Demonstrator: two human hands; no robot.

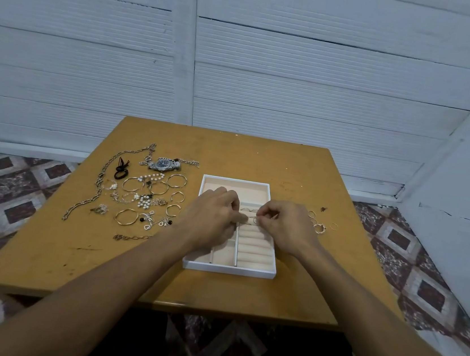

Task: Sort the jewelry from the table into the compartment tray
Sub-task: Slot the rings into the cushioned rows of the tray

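A white compartment tray (229, 269) with a pale pink lining sits mid-table. Both hands are over its ring rolls. My right hand (287, 227) pinches a small ring (255, 220) at a roll slot. My left hand (212, 218) has curled fingers, its fingertips touching the rolls beside that ring. Two rings (249, 209) sit in the slot behind. Left of the tray lie a watch (165, 165), a long chain (104, 173), hoops (159, 187), pearl pieces (144, 200) and a bracelet (126, 216). Loose rings (320, 227) lie right of the tray.
The wooden table (260, 157) stands against a white panelled wall. A black hair tie (122, 170) lies among the jewelry on the left. A thin chain bracelet (131, 237) rests near my left forearm. Patterned floor tiles surround the table.
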